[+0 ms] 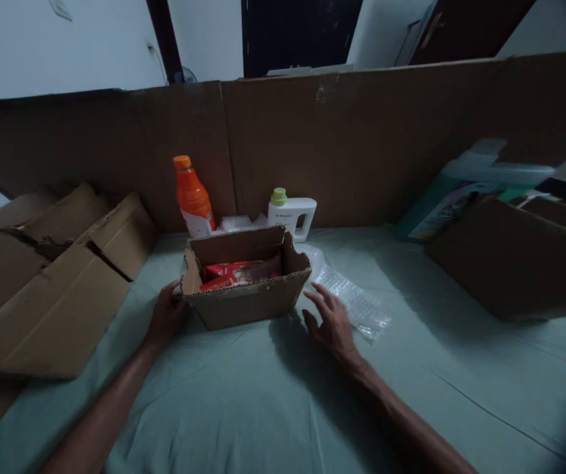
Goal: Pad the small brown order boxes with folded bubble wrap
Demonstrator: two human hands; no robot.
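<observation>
A small open cardboard box (243, 306) stands on the green cloth in front of me, with red packets (228, 273) and some clear plastic inside. My left hand (168, 309) is at the box's left side, its fingers curled against the wall and partly hidden. Off the right side of the box, my right hand (329, 322) is open with fingers spread and holds nothing. Bubble wrap (352, 299) lies flat beyond the right hand. Behind the box are a white bottle with a green cap (287, 214) and an orange bottle (194, 197).
Larger cardboard boxes (60, 296) sit at the left. On the right, another cardboard box (514, 263) stands beside a big jug of green liquid (451, 191). A tall cardboard panel (362, 145) borders the back of the cloth-covered surface (243, 401).
</observation>
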